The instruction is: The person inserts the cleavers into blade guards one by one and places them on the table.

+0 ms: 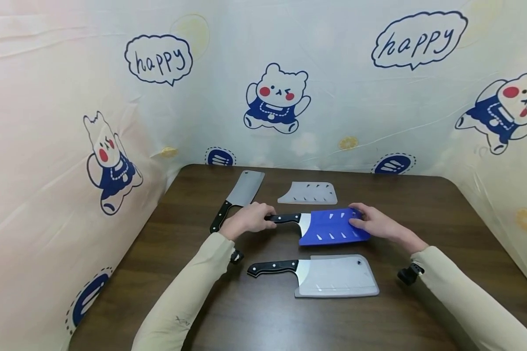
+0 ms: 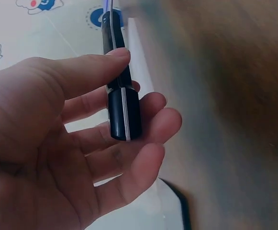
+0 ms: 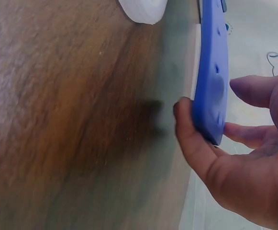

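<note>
My left hand pinches the black riveted handle of a cleaver between thumb and fingers. The left wrist view looks along that handle from its butt end. A blue blade guard with slots covers most of the blade; only a strip of metal near the handle shows. At the guard's far end my right hand holds it by the edge. In the right wrist view the fingers reach under the blue guard, with the thumb close by its other face.
Nearer me lies a second cleaver in a translucent white guard. A bare-bladed cleaver rests at the back left, beside my left hand. Behind the blue guard lies a loose white guard. All are on a dark wooden table before a printed curtain.
</note>
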{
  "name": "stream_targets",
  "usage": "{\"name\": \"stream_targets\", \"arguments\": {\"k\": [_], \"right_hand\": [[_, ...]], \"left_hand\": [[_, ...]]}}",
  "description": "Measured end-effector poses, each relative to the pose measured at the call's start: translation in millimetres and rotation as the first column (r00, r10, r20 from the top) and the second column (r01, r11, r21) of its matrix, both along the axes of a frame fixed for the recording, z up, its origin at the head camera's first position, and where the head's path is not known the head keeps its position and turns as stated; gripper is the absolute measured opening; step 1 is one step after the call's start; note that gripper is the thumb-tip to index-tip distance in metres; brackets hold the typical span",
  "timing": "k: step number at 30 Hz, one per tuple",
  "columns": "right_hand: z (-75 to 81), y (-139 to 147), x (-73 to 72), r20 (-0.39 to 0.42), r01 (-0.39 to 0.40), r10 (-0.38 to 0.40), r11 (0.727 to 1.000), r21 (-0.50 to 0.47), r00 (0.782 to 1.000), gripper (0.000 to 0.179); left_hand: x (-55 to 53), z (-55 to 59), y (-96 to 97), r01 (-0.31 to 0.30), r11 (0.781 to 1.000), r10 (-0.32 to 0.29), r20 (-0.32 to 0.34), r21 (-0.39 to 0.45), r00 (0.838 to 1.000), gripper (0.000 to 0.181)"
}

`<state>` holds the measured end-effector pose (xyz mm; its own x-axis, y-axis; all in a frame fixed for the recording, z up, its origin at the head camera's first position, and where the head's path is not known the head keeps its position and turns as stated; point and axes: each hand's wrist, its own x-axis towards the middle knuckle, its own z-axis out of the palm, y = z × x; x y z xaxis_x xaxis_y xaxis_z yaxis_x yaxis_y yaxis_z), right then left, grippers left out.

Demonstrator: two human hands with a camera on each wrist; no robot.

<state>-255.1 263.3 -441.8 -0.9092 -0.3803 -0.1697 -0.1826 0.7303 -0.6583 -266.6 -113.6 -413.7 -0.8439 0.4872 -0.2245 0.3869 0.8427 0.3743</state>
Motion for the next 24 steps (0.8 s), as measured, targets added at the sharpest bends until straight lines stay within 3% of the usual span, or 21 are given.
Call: {"name": "stream_targets", "arguments": {"k": [7, 11, 14, 24], "right_hand": [[-2.3, -7.8, -3.6, -0.034, -0.018, 0.019, 1.000, 0.020, 0.999, 0.051], [0.6, -9.8, -5.5, -0.015, -0.012, 0.012, 1.000, 0.019, 1.000, 0.046], [3.5, -11.0, -7.2, -0.007, -0.005, 0.005, 0.999, 0.036, 1.000, 0.042], [9.7, -34.2, -23.5, -0.108, 0.017, -0.013, 0.999, 0.037, 0.994, 0.036]], "left_hand": [[-3.2, -6.4, -5.5, -0.030, 0.998, 0.029, -0.009, -0.050, 1.000, 0.033], [-3.4, -8.1, -7.6, -0.044, 0.997, 0.044, -0.003, -0.056, 0.999, 0.034], [-2.3, -7.5, -9.5, -0.059, 0.998, 0.059, -0.010, -0.039, 0.998, 0.033], [1.2, -1.7, -30.4, -0.111, 0.994, 0.112, -0.028, 0.019, 0.993, 0.031]]}}
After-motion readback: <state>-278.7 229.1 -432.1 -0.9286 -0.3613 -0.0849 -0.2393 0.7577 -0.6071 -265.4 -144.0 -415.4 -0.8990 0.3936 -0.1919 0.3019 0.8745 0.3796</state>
